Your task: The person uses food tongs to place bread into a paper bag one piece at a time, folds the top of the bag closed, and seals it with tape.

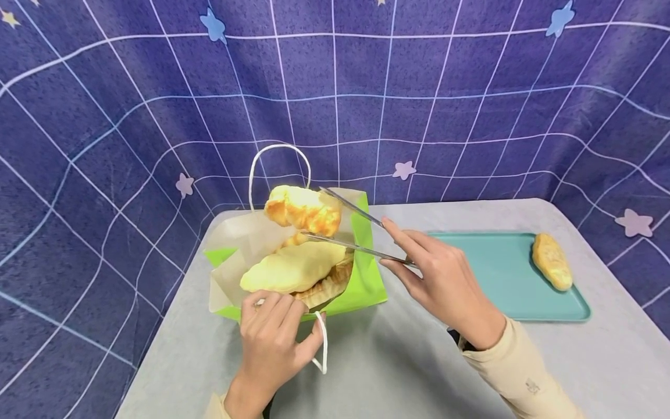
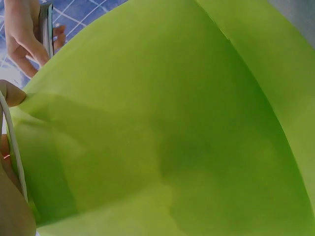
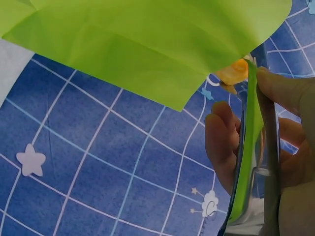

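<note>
Metal tongs (image 1: 361, 247) are in my right hand (image 1: 439, 273), thumb on one arm and fingers on the other. Their tips lie on either side of a golden-brown bread roll (image 1: 302, 210) at the mouth of a lime-green paper bag (image 1: 371, 285). Inside the bag are a pale, pointed bread (image 1: 298, 267) and a ridged brown one (image 1: 332, 285). My left hand (image 1: 274, 337) pinches the bag's near rim beside a white cord handle (image 1: 324, 343). In the right wrist view, the bag (image 3: 147, 49) hides most of the roll (image 3: 234, 73).
On the right of the grey table (image 1: 419, 372) lies a teal tray (image 1: 492, 273) with an oblong bread (image 1: 552, 262) at its right end. Behind the table hangs a blue curtain (image 1: 361, 116) with grid lines and stars. The bag's far handle (image 1: 280, 146) stands up.
</note>
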The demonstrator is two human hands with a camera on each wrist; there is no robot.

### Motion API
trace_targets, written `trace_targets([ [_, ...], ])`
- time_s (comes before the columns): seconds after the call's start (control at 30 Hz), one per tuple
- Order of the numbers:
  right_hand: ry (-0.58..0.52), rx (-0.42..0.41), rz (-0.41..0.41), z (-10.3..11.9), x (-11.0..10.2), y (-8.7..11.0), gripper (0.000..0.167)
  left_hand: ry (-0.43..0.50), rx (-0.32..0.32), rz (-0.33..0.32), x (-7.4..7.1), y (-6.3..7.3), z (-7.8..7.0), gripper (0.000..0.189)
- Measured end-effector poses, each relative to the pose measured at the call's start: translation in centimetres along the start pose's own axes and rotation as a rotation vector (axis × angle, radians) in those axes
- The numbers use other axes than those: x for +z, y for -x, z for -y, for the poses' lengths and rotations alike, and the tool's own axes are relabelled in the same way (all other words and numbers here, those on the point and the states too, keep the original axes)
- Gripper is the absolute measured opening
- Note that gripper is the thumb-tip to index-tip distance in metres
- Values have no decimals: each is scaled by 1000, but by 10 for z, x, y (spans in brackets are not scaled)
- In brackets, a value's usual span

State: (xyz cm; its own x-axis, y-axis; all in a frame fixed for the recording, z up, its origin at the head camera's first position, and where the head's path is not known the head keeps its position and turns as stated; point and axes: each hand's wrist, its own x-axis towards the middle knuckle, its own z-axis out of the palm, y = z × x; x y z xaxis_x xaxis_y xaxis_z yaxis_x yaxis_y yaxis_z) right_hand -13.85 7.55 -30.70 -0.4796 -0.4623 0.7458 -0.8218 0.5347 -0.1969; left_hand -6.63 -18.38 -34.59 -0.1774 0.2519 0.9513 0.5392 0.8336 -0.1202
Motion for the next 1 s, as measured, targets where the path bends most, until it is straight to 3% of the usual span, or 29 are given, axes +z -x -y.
trace_targets([
  [0.13, 1, -8, -32, -1, -1, 3, 55, 1, -5, 1, 1, 0, -1, 26],
  [0.57, 29, 4, -262, -18, -26, 26, 51, 4, -14, 2, 1, 3, 1, 25],
  [0.73, 57, 80, -284, -33, -39, 47, 55, 6, -20, 4, 2, 4, 1, 23],
  [1.0, 131, 281, -265, -58, -59, 91, 55, 4, -30, 7, 3, 6, 2, 24],
])
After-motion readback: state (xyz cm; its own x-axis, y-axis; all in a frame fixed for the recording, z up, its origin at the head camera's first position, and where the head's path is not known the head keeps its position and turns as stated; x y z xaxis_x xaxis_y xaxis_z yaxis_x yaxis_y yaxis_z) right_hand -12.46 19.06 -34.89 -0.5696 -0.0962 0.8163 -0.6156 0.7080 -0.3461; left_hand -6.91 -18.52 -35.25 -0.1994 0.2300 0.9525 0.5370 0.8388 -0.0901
